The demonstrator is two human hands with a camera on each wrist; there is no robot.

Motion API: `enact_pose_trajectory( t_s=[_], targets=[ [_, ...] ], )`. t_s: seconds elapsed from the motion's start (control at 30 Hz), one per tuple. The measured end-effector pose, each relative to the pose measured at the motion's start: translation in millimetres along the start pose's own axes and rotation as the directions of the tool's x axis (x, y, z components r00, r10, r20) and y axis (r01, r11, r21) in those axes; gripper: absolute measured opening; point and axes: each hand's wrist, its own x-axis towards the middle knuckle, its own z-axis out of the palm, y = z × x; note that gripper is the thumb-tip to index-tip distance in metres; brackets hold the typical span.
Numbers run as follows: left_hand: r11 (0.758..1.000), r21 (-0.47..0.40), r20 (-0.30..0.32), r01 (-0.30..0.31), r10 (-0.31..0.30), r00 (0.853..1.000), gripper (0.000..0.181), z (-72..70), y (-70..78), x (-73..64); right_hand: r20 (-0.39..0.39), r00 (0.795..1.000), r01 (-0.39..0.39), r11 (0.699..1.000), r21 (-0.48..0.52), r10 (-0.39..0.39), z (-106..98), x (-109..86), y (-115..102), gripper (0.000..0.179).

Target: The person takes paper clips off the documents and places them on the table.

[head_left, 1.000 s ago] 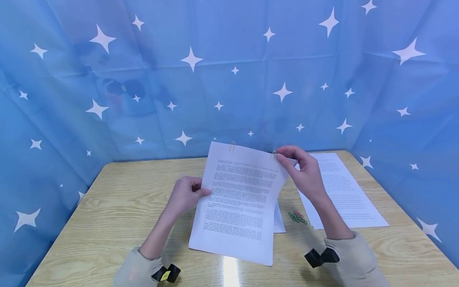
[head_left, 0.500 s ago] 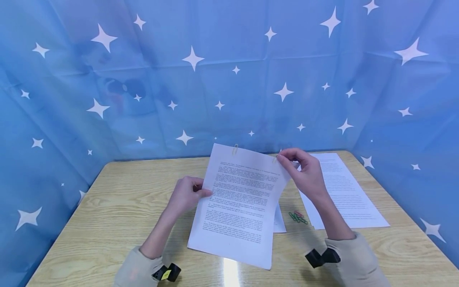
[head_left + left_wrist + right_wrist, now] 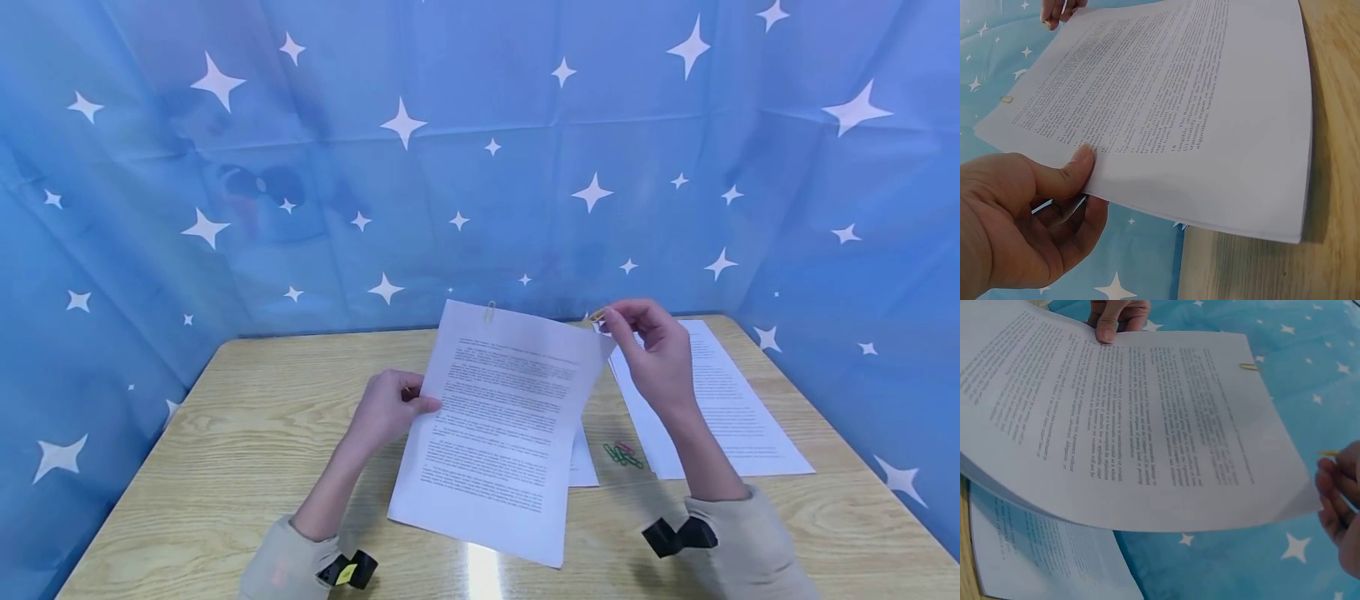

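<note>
My left hand [image 3: 392, 406] pinches the left edge of a stack of printed paper [image 3: 498, 425], thumb on the front and fingers behind. The stack is lifted and tilted above the table. On its top edge, toward the left, sits a yellow paper clip [image 3: 490, 312]. My right hand [image 3: 658, 358] is by the stack's top right corner and pinches another yellow paper clip [image 3: 597, 315]. In the right wrist view this pinched clip [image 3: 1329, 452] stands clear of the paper. Whether the right hand's lower fingers touch the corner, I cannot tell.
On the wooden table [image 3: 285, 417] lie several green and pink paper clips [image 3: 623, 454]. Right of them lies another printed stack [image 3: 738, 408]. More paper [image 3: 583, 462] is partly hidden beneath the lifted stack. A blue star-patterned curtain [image 3: 480, 167] hangs behind the table.
The right hand has moved right and slightly up, and the paper clip it pinches has come off the stack's top edge. The left hand has barely moved.
</note>
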Motion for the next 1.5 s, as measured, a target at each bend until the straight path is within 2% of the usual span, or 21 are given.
enact_pose_trajectory(
  t_s=[0.2, 0.4, 0.6, 0.73, 0.97, 1.13, 1.33, 1.5],
  targets=[
    [1.000, -0.012, -0.005, -0.009, 0.009, 1.000, 0.008, -3.0, -1.4, -0.6, -0.027, 0.998, -0.050, 0.995, 0.084, 0.053, -11.8, 1.9, -0.4, 0.014],
    [1.000, -0.027, -0.002, -0.004, 0.004, 1.000, 0.008, -4.3, -2.0, 0.0, -0.034, 0.995, -0.090, 0.991, 0.098, 0.094, -23.1, 1.9, 1.7, 0.017],
    [0.999, -0.039, 0.000, 0.016, -0.016, 1.000, 0.011, -6.6, -2.4, -0.5, 0.094, 0.985, -0.147, 0.989, -0.007, 0.147, -29.7, -2.6, 8.4, 0.015],
    [0.999, -0.044, 0.002, 0.014, -0.013, 1.000, 0.012, -8.3, -4.8, 0.8, 0.178, 0.972, -0.140, 0.986, -0.087, 0.153, -31.6, -6.6, 14.6, 0.015],
    [0.999, -0.043, -0.001, 0.009, -0.010, 1.000, 0.011, -10.8, -5.1, 1.5, 0.271, 0.946, -0.118, 0.968, -0.223, 0.178, -33.1, -18.6, 25.3, 0.013],
    [0.999, -0.036, -0.004, -0.003, 0.003, 1.000, 0.010, -12.0, -3.7, 1.3, 0.357, 0.909, -0.098, 0.941, -0.323, 0.217, -36.4, -26.8, 34.3, 0.008],
    [0.999, -0.030, -0.008, -0.014, 0.013, 1.000, 0.006, -11.6, -4.5, 2.6, 0.478, 0.832, -0.083, 0.917, -0.391, 0.279, -41.6, -34.8, 45.4, 0.005],
    [0.999, -0.044, -0.010, -0.014, 0.013, 1.000, 0.005, -11.8, -5.1, 3.6, 0.536, 0.782, -0.074, 0.901, -0.427, 0.318, -45.1, -39.6, 50.7, 0.003]
  ],
)
